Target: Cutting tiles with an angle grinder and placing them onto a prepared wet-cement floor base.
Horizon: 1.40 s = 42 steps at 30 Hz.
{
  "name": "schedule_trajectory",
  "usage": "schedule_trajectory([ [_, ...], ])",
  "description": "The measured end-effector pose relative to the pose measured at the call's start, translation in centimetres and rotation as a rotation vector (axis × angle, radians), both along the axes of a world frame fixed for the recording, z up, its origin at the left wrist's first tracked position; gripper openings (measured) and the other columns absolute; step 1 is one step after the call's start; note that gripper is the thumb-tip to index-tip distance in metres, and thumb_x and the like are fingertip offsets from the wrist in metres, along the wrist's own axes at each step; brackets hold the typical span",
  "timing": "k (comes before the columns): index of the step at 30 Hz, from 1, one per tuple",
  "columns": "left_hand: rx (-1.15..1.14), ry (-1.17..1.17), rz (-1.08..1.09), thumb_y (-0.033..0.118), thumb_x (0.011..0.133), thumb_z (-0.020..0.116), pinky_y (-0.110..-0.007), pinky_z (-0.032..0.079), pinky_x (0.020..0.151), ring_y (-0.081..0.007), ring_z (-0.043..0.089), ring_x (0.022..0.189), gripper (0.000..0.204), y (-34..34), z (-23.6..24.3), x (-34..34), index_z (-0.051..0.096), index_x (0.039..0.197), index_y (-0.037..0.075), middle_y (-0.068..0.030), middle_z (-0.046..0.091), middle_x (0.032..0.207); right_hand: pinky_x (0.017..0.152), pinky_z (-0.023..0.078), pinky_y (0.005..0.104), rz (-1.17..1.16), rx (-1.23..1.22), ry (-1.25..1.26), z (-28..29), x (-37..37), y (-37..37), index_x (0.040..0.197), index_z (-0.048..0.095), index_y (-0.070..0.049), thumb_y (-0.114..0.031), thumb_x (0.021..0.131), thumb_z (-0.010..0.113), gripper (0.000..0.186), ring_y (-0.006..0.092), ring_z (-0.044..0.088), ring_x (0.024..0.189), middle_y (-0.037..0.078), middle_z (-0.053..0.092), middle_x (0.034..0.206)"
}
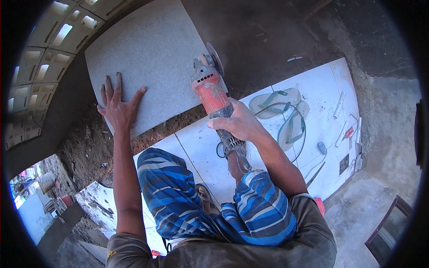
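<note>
A large grey tile (152,49) lies in front of me, its near edge over a strip of bare soil. My left hand (119,105) rests on its left part, fingers spread and palm down. In my right hand (239,121) is a red and black angle grinder (212,96), gripped round its dark body. The grinder's disc (215,59) stands on edge by the tile's right side; whether it touches the tile I cannot tell. A cord trails from the tool's rear end near my knee.
White floor tiles (321,91) lie under and right of me. On them are a pair of flip-flops (286,109), a grey oval object (321,148), a small red-handled tool (349,132) and pale strips (339,105). A perforated block wall (40,67) rises at left; a dark frame (391,228) stands lower right.
</note>
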<state>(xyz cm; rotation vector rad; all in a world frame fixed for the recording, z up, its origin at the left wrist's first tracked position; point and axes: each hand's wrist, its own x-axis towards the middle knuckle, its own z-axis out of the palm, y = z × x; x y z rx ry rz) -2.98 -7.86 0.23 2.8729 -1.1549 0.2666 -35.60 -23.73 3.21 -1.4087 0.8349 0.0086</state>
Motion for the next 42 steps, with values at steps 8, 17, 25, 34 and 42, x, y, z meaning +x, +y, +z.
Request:
schedule_trajectory([
  [8, -0.055, 0.012, -0.014, 0.088, 0.074, 0.065, -0.077, 0.01, 0.118, -0.0319, 0.02, 0.159, 0.103, 0.1, -0.4, 0.2, 0.045, 0.158, 0.032, -0.0075, 0.03, 0.17, 0.082, 0.05, 0.0365, 0.009, -0.004, -0.016, -0.4, -0.7, 0.5, 0.101, 0.067, -0.005, -0.043, 0.075, 0.081, 0.049, 0.0222, 0.063, 0.081, 0.01, 0.067, 0.088],
  [17, -0.026, 0.008, -0.005, 0.089, 0.076, 0.061, -0.076, 0.009, 0.12, -0.0314, 0.019, 0.159, 0.1, 0.1, -0.2, 0.1, 0.044, 0.158, 0.034, -0.0049, 0.027, 0.172, 0.078, 0.05, 0.0324, -0.027, -0.019, -0.024, -0.6, -1.5, 1.3, 0.106, 0.064, -0.004, -0.042, 0.076, 0.082, 0.051, 0.0164, 0.063, 0.081, 0.006, 0.066, 0.09],
  [25, -0.031, -0.008, -0.01, 0.087, 0.077, 0.063, -0.075, 0.009, 0.12, -0.0309, 0.02, 0.159, 0.099, 0.3, -0.4, 0.2, 0.043, 0.159, 0.034, -0.0053, 0.028, 0.171, 0.078, 0.05, 0.0313, -0.013, 0.024, -0.019, -0.3, -1.7, 1.6, 0.107, 0.064, -0.005, -0.04, 0.077, 0.083, 0.05, 0.0156, 0.062, 0.082, 0.004, 0.065, 0.089],
  [34, -0.075, 0.001, -0.025, 0.091, 0.073, 0.062, -0.077, 0.008, 0.118, -0.033, 0.021, 0.159, 0.104, 0.3, -0.7, 0.4, 0.046, 0.157, 0.034, -0.007, 0.03, 0.17, 0.079, 0.05, 0.0325, -0.015, 0.05, -0.019, 0.2, -2.3, 2.0, 0.105, 0.065, -0.005, -0.041, 0.076, 0.082, 0.049, 0.0156, 0.062, 0.081, 0.005, 0.065, 0.089],
  [42, -0.023, -0.013, -0.004, 0.088, 0.077, 0.061, -0.075, 0.01, 0.12, -0.0309, 0.021, 0.159, 0.1, 0.2, -0.5, 0.1, 0.042, 0.159, 0.035, -0.0061, 0.028, 0.171, 0.079, 0.05, 0.032, -0.034, 0.036, -0.017, 0.1, -2.7, 2.7, 0.104, 0.065, -0.005, -0.04, 0.077, 0.081, 0.047, 0.0161, 0.062, 0.081, 0.005, 0.065, 0.089],
])
